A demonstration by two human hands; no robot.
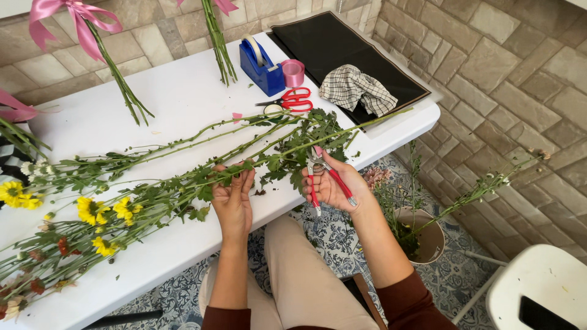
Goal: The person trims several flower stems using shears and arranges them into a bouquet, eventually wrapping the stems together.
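Beige-trousered knees are showing lowest in the head view, tucked under the edge of the white bench (183, 91), and just above them the left hand (233, 198) is grasping a bunch of long green leafy flower stems (202, 177) near their cut ends, fingers curled over the top of them. The right hand (333, 183) is clenching around red-handled metal pruning shears (321, 174), whose blades are pointing up into the foliage just beside the left fingertips. That closeness looks like the main hazard: if the blades are closing while the stems are shifting, they could be nicking a finger, or cutting a stem at the wrong place. The stems are lying diagonally across the bench, with yellow and red blooms (92, 211) hanging near its left edge, so a tug could be dragging them off. Loose leaf trimmings are lying around the hands. Farther back, red-handled scissors (293, 99), a blue tape dispenser (262, 64), a roll of pink ribbon (293, 72) and a checked cloth (356, 88) on a black sheet (330, 40) are sitting well apart from the cutting.
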